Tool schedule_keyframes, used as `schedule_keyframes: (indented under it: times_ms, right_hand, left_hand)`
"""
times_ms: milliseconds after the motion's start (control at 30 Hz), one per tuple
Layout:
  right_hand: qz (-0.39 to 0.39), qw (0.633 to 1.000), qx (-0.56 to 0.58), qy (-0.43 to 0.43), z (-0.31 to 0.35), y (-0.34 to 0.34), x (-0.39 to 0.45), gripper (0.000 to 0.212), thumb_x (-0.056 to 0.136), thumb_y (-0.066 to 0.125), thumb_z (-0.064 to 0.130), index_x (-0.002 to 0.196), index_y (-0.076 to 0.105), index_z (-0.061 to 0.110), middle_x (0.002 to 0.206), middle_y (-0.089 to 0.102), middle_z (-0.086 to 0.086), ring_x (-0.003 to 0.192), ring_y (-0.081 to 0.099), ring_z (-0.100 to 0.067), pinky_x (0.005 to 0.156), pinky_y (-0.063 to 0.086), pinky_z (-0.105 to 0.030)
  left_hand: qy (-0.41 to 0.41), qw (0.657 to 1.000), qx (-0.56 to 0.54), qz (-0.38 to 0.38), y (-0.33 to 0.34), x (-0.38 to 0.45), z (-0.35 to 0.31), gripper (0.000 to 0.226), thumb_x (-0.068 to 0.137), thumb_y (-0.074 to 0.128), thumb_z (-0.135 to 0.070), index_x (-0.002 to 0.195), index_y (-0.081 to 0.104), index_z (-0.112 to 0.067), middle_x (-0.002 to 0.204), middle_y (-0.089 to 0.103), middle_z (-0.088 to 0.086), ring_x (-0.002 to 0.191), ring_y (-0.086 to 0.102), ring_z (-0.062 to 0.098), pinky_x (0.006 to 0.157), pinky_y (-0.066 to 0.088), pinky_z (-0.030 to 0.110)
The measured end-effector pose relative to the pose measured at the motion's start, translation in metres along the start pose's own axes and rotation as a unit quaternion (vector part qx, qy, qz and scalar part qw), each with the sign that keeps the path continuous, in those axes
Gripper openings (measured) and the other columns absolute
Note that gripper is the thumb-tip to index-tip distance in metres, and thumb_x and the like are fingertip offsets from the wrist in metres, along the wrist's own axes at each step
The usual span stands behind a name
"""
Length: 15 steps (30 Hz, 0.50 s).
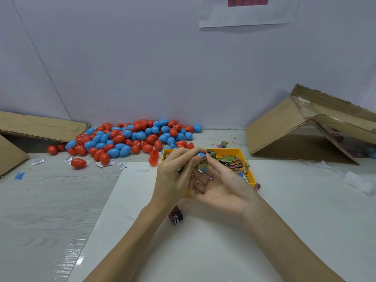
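Left hand pinches a blue egg shell over the near-left of the yellow tray; right hand pinches a folded foil packet against it. Best to fold the packet tight and seat it fully before closing. Grey table, white sheet, cardboard flap far right, egg pile far left.

A makeshift packing bench: a heap of red and blue plastic eggs lies on a pale wood-grain table beside a yellow tray of foil packets. Cut-open cardboard cartons flank it, with bare white partition walls and a taped-up printed sheet behind.
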State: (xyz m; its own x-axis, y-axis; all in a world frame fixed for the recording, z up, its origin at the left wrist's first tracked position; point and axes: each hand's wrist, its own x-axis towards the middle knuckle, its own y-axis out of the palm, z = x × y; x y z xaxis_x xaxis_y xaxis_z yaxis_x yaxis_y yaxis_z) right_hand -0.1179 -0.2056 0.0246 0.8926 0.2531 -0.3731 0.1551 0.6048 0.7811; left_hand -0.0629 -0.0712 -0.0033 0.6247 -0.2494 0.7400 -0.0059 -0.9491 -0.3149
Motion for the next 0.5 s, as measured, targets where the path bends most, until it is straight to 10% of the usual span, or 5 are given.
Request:
schedule_keyframes:
  times_ms: [500]
  right_hand:
    - [-0.031, 0.959, -0.212, -0.186, -0.001, -0.004, 0.001, 0.041, 0.093, 0.065, 0.046, 0.114, 0.073, 0.011, 0.108, 0.078, -0.011, 0.098, 0.077, -0.02, 0.072, 0.06, -0.025]
  left_hand:
    - [-0.109, 0.987, -0.11, 0.038, -0.011, 0.005, -0.012, 0.021, 0.096, 0.069, -0.019, 0.115, 0.077, -0.019, 0.108, 0.076, -0.012, 0.107, 0.07, 0.011, 0.091, 0.055, 0.023]
